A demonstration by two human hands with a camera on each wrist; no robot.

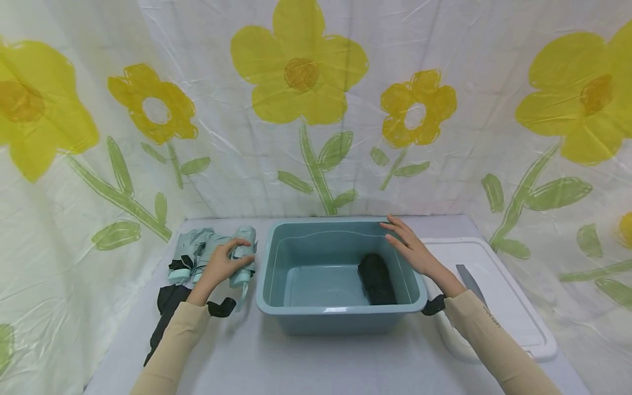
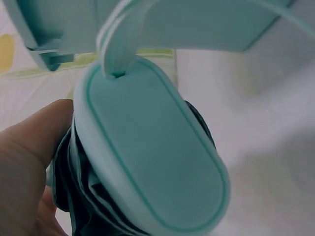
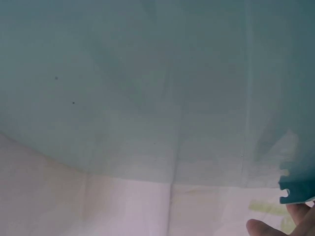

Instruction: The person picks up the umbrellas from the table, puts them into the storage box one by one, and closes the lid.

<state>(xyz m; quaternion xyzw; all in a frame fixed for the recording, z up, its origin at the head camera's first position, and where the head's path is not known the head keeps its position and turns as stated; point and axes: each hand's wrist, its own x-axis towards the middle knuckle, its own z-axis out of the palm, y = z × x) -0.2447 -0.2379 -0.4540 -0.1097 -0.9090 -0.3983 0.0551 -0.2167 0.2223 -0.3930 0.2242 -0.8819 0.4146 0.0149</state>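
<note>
My left hand (image 1: 219,266) grips a light teal folded umbrella (image 1: 242,252) at the left of the table, thumb on one side and fingers on the other. In the left wrist view its flat oval handle end (image 2: 157,152) faces the camera, with a wrist strap looped from it. My right hand (image 1: 415,252) rests at the right rim of a blue-green plastic bin (image 1: 340,310), fingers loosely extended. Inside the bin, a black folded bundle (image 1: 377,280), like an umbrella, leans toward the right wall.
Beside the held umbrella lie more teal folded umbrellas (image 1: 185,252). A black folded item (image 1: 168,307) is nearer me, partly behind my left forearm. Right of the bin lies a white lid (image 1: 513,307) with a narrow grey shape (image 1: 472,285) on it. A flowered curtain (image 1: 237,181) hangs behind the table.
</note>
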